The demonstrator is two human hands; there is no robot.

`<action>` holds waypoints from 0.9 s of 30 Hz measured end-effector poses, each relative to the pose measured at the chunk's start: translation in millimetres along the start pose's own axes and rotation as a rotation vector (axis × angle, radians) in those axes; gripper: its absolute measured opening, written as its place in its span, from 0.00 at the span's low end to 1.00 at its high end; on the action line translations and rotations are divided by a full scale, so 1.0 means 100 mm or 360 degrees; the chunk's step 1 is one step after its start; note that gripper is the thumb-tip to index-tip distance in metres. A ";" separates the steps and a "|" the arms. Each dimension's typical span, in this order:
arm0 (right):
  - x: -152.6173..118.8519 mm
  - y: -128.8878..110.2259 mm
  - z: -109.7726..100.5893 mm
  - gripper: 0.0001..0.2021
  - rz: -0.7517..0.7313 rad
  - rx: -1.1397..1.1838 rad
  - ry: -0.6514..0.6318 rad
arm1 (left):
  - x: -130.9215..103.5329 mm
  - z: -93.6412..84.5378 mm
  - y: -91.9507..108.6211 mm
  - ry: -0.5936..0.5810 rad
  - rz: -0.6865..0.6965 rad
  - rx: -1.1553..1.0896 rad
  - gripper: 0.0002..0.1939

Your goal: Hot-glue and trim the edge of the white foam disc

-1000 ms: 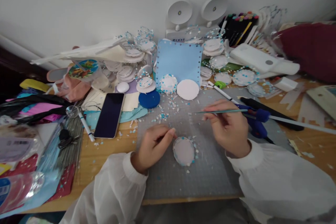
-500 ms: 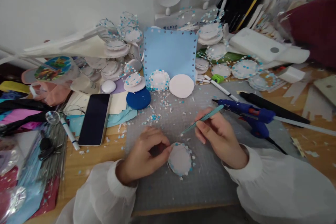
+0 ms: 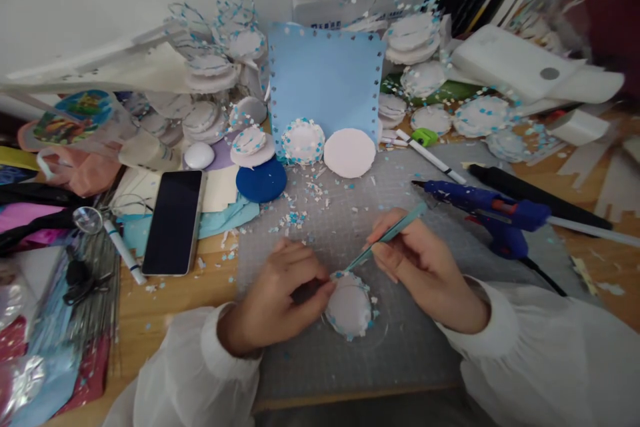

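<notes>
A small round white disc [image 3: 349, 308], edged with blue and white bits, lies on the grey cutting mat [image 3: 380, 377]. My left hand [image 3: 289, 297] pinches the disc's upper left rim between thumb and fingertips. In my right hand [image 3: 425, 263] are teal tweezers [image 3: 386, 238], gripped between thumb and fingers and slanting down to the left. Their tip meets the top rim of the disc; whether a bit is in the tip is too small to tell. Loose blue and white bits [image 3: 295, 218] are scattered on the mat beyond my left hand.
A blue glue gun [image 3: 493, 207] lies right of my right hand, near a black pen-like tool [image 3: 537, 197]. A phone [image 3: 173, 223] rests at left. Behind stand a blue card [image 3: 325, 80], a white oval [image 3: 350, 153], a dark blue disc [image 3: 261, 180] and several decorated discs [image 3: 303, 141].
My right hand has lowered the tweezers, and their tip has come from above the disc to its top rim. The camera view has shifted slightly downward. My left hand keeps its pinch.
</notes>
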State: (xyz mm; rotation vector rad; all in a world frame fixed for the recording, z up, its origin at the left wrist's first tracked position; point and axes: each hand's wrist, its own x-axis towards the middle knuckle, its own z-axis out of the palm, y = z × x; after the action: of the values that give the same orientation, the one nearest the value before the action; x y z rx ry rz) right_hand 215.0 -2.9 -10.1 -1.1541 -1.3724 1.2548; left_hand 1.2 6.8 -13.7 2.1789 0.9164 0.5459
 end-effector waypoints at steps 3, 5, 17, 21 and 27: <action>-0.01 0.00 0.00 0.03 -0.0004 0.0017 -0.0002 | -0.01 0.01 -0.01 0.0037 0.0032 -0.0039 0.05; -0.01 0.00 0.00 0.02 -0.0014 0.0016 -0.0010 | -0.01 0.01 -0.01 0.0041 0.0060 -0.0058 0.05; 0.00 0.01 0.02 0.04 0.0064 0.0039 -0.0095 | 0.00 0.00 0.02 0.0092 0.0138 -0.0098 0.06; -0.01 0.01 0.02 0.05 0.0143 0.0089 -0.0122 | 0.00 0.01 0.02 0.0131 0.0183 -0.0101 0.06; -0.02 0.01 0.01 0.06 0.0190 0.0116 -0.0127 | 0.00 0.01 0.01 0.0162 0.0221 -0.0133 0.05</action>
State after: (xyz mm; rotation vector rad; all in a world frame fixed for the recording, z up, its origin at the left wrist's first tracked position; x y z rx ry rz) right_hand 214.3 -4.5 -11.4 -1.1603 -1.3205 1.4383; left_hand 2.7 5.9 -13.3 2.1658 0.7843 0.7553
